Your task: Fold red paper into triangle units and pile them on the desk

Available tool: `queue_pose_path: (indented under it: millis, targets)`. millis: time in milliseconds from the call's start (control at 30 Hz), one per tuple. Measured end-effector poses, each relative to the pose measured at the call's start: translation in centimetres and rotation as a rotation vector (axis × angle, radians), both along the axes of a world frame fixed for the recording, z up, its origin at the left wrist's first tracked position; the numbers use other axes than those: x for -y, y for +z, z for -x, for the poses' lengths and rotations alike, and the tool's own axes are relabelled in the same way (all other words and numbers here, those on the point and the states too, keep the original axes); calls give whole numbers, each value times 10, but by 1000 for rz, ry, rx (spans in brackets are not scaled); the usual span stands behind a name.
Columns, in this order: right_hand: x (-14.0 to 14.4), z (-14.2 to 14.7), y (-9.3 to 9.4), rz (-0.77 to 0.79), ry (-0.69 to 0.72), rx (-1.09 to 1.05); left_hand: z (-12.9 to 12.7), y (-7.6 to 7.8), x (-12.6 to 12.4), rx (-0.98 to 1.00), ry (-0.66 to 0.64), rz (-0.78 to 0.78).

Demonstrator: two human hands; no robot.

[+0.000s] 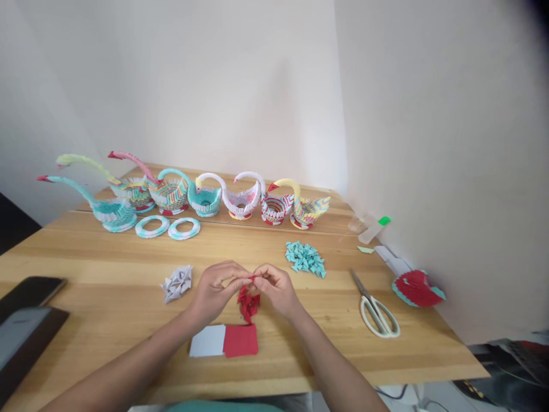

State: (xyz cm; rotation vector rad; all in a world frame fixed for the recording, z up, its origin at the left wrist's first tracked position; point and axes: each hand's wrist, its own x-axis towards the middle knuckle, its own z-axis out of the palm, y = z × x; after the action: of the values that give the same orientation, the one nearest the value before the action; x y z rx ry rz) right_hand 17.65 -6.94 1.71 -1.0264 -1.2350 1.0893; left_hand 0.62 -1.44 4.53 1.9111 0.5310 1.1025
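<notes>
My left hand [217,289] and my right hand [277,289] meet over the middle of the wooden table [107,286]. Together their fingertips pinch a small folded red paper piece [253,277]. Just below the hands lies a small pile of folded red pieces [249,303]. Nearer to me rest a red paper sheet [241,340] and a white paper sheet [208,341], side by side. A heap of white folded pieces [176,282] sits left of my left hand. A heap of teal folded pieces [305,258] sits beyond my right hand.
Several modular paper swans [201,197] line the table's back, with two teal-white paper rings [168,227] in front. White-handled scissors [377,309] lie at right, a red and teal paper piece [418,288] by the wall. A phone [28,292] and a dark tablet [21,337] sit at left.
</notes>
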Motion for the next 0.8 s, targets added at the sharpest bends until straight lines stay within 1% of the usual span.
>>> queue_pose_path:
  millis: [100, 200, 400, 467, 533, 633, 700, 800]
  targets:
    - [-1, 1, -3, 37, 17, -28, 2, -4, 2, 4, 22, 42]
    - [-3, 2, -6, 48, 2, -4, 4, -10, 2, 38, 15, 114]
    - [-4, 1, -7, -1, -46, 142, 2, -21, 1, 113, -13, 358]
    - [-3, 1, -5, -65, -88, 250, 1, -23, 0, 131, -25, 452]
    - [-2, 2, -2, -165, -147, 384, 0, -25, 0, 144, -41, 531]
    - [-1, 2, 1, -337, -201, 548, -2, -27, 1, 134, -44, 592]
    - [-1, 2, 2, -429, -211, 614, -2, -28, 1, 118, -24, 582]
    - [-4, 1, 0, -494, -193, 673, -2, -29, 2, 87, 30, 474]
